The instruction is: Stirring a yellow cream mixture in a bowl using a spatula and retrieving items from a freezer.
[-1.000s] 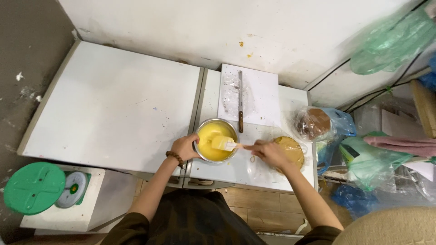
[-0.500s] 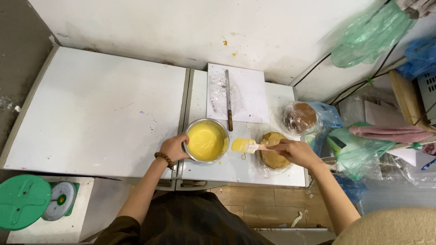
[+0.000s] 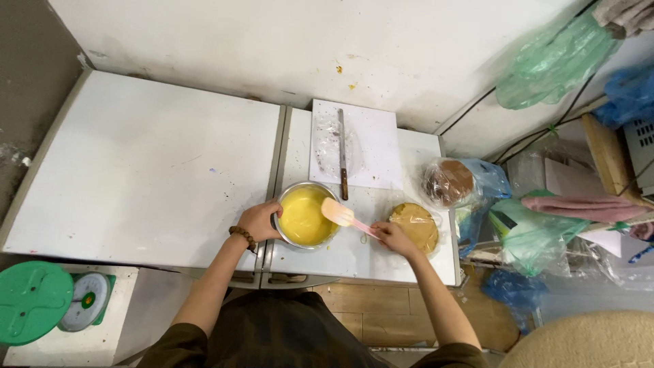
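Hands: left [image 3: 259,219] grips one bowl [image 3: 304,215], right [image 3: 391,237] holds one spatula [image 3: 344,217], seemingly batter-coated.

A small, makeshift kitchen, probably a home baking corner: a white counter [image 3: 157,170] carries a metal bowl of yellow batter [image 3: 304,215], a cutting board [image 3: 354,144] with a long knife [image 3: 342,154], wrapped cake layers [image 3: 449,182], and a kitchen scale [image 3: 85,310] sits nearby.
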